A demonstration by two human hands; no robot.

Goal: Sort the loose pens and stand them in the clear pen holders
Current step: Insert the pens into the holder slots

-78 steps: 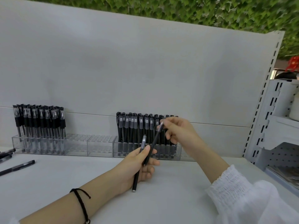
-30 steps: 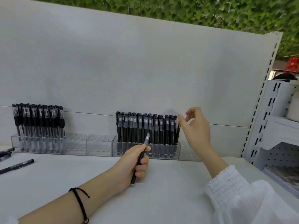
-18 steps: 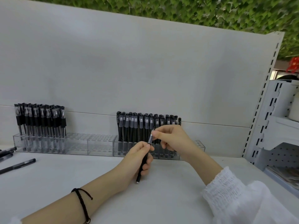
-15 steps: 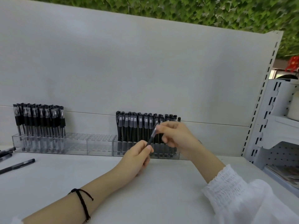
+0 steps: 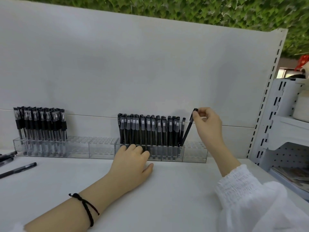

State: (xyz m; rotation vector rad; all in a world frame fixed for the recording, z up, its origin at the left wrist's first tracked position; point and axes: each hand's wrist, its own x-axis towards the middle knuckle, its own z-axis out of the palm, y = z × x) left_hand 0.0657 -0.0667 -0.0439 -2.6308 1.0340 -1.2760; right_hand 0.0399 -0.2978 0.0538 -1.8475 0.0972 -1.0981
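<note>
On the white shelf (image 5: 167, 190) we note two clear pen holders: the left holder (image 5: 100, 148) is part filled, the right holder (image 5: 195, 154) is full save its right end. Our left hand (image 5: 132, 163) rests before the right holder, fingers relaxed, holding nothing. Our right hand (image 5: 207, 126) pinches the cap end of one black pen (image 5: 187, 131). Its long axis tilts, cap toward that hand, tip low at the free holes beside the standing row (image 5: 150, 131). Judgement: it needs righting over a hole. Loose pens (image 5: 18, 169) lie far left, nearer the left hand.
</note>
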